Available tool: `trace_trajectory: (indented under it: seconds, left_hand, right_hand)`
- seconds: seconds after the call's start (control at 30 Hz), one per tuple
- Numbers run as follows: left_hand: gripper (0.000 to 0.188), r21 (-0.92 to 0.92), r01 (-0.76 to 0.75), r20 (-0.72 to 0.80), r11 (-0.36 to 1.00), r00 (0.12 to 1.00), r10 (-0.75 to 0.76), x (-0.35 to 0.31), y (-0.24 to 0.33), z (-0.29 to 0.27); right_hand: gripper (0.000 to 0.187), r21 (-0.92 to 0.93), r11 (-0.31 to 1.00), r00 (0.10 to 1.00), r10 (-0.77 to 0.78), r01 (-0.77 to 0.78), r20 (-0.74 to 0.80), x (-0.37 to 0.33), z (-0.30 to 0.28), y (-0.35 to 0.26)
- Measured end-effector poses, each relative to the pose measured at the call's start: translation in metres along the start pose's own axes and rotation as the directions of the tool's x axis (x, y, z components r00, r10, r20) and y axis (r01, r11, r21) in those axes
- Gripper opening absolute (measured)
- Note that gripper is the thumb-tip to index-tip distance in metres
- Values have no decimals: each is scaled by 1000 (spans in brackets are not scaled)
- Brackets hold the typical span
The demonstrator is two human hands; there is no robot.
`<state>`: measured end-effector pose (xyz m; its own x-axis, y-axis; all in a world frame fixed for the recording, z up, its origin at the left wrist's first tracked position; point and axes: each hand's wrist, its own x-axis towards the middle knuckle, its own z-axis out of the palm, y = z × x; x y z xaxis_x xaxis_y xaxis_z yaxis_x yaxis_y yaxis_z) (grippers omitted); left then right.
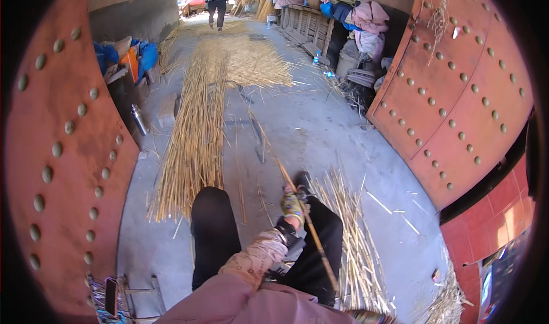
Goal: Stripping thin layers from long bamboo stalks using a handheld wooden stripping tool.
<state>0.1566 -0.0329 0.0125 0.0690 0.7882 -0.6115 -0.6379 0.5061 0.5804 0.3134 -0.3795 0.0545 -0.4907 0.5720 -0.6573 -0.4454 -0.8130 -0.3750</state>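
My left hand [292, 205], in a patterned work glove, is closed around a long dry reed stalk [318, 241] between my knees. The stalk slants from the floor ahead down toward my right thigh. At the lower edge, beside the near end of a pile of pale cut reeds [357, 249], a bit of my right hand [370, 316] shows in a similar glove. Its fingers are hidden, so what it holds cannot be made out. Left of my knees lies a thick bundle of long reeds [197, 135], its far ends spread over the floor.
Open red studded doors stand at left [68, 135] and right [457, 84]. A metal flask [139, 120] and a brick-like block [167, 110] sit near the left door. Clothes [369, 24] heap over a wooden rack [307, 26]. Another person [217, 1] is far ahead. A phone [110, 296] lies lower left.
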Motion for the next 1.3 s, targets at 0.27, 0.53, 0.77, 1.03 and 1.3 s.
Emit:
trace_trajectory:
  seconds: [0.27, 0.53, 0.77, 1.03, 1.3]
  left_hand:
    - [52, -71, 129, 35, 989, 991, -126, -58, -20, 16]
    - [45, -157, 35, -2, 987, 999, -36, 70, 17, -31]
    - [49, -27, -11, 107, 1000, 994, 14, -20, -28, 8]
    - [48, 66, 33, 104, 997, 994, -40, -25, -14, 2]
    - [37, -78, -161, 86, 984, 982, 168, 37, 62, 3]
  right_hand:
    - [28, -184, 973, 980, -164, 142, -110, 115, 73, -151]
    - [28, -5, 983, 978, -184, 186, 99, 24, 21, -35]
    - [31, -27, 1000, 997, -10, 8, -79, 32, -19, -30]
    - [32, -138, 956, 965, -254, 260, 60, 116, 55, -109]
    - [31, -72, 990, 987, -109, 118, 119, 40, -10, -48]
